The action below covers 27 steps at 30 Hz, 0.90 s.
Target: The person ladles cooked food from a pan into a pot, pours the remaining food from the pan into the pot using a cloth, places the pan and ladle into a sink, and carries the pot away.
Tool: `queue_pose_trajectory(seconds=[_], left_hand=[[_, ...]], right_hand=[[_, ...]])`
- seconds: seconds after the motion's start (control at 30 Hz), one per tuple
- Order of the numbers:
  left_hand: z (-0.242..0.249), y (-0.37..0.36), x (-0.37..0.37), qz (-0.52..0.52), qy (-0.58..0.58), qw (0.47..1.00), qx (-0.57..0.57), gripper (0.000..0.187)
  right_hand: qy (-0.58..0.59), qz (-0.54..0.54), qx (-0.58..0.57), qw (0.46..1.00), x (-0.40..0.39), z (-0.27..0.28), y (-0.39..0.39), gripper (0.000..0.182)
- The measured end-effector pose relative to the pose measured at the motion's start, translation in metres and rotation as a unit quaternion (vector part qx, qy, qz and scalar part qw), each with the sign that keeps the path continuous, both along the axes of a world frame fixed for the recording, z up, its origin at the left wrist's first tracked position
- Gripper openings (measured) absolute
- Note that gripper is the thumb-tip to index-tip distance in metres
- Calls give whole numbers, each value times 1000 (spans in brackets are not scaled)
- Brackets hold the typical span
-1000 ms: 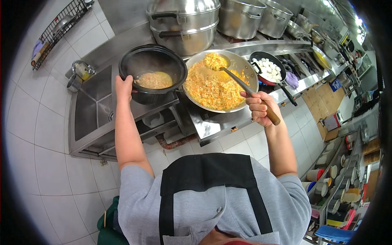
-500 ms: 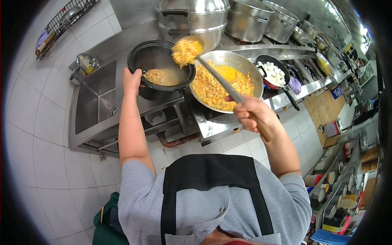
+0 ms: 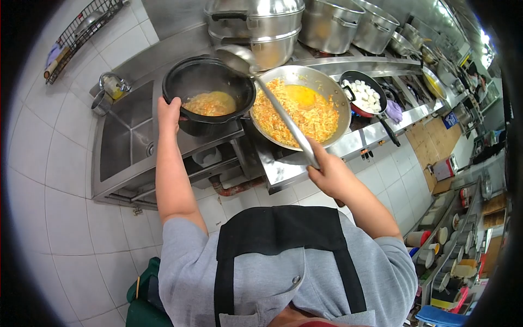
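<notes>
My left hand [image 3: 170, 113] grips the near left rim of a black pot [image 3: 177, 82], which holds orange-yellow shredded food [image 3: 211, 103] in liquid and gives off some steam. With my right hand [image 3: 331, 173] I hold a long-handled metal ladle [image 3: 283, 115] by its handle. The ladle's bowl, turned over with its rounded side up, hangs above the pot's far right rim. Just right of the pot, a wide metal pan [image 3: 344, 117] is full of orange shredded food with a pool of yellow liquid.
A black frying pan [image 3: 385, 106] with white pieces and a purple cloth [image 3: 393, 110] lie to the right. Tall steel pots [image 3: 329, 27] and a stacked steamer [image 3: 272, 46] stand behind. At the left is a sink [image 3: 128, 131] with a faucet [image 3: 122, 84].
The ladle, heaped with food before, is now tipped over and has moved left and slightly up. More food lies in the black pot, which has shifted slightly left.
</notes>
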State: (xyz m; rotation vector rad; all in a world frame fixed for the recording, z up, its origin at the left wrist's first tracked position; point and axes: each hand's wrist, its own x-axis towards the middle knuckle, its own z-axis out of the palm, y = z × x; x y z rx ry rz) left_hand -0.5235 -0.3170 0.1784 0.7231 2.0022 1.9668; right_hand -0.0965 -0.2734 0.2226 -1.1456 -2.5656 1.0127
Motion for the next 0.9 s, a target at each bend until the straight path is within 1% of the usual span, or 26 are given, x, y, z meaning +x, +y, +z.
queue_pose_trajectory(seconds=[0.03, 0.13, 0.27, 0.3, 0.4, 0.57, 0.63, 0.73, 0.77, 0.87, 0.9], left_hand=[[-1, -1, -1, 1, 2, 1000, -2, 36], [3, -2, 8, 1, 7, 1000, -1, 33], [2, -1, 3, 0, 21, 1000, -16, 34], [-1, 0, 0, 3, 22, 1000, -19, 35], [0, 1, -1, -2, 24, 999, -24, 35], [-2, 2, 0, -1, 32, 999, -23, 35], [-1, 1, 2, -3, 31, 999, -26, 35], [-1, 2, 2, -3, 29, 999, -26, 35], [-1, 3, 2, -3, 28, 999, -25, 35], [1, 6, 3, 6, 53, 998, -39, 34], [3, 5, 6, 3, 53, 998, -31, 34]], right_hand=[[8, -23, 6, 1000, 9, -7, 2, 65], [6, -37, 21, 999, 24, -28, 9, 65], [-111, -41, 43, 992, 24, -87, 34, 64], [-161, -51, 53, 984, 20, -102, 39, 63], [-170, -85, 50, 980, 19, -126, 49, 64], [-128, -120, 84, 981, 35, -134, 69, 65], [-102, -153, 84, 979, 40, -121, 72, 64], [-46, -185, 100, 977, 55, -118, 96, 61], [-25, -201, 85, 976, 57, -118, 106, 59], [72, -163, 64, 982, 66, -168, 144, 57], [75, -196, -129, 969, 55, -120, 121, 43]])
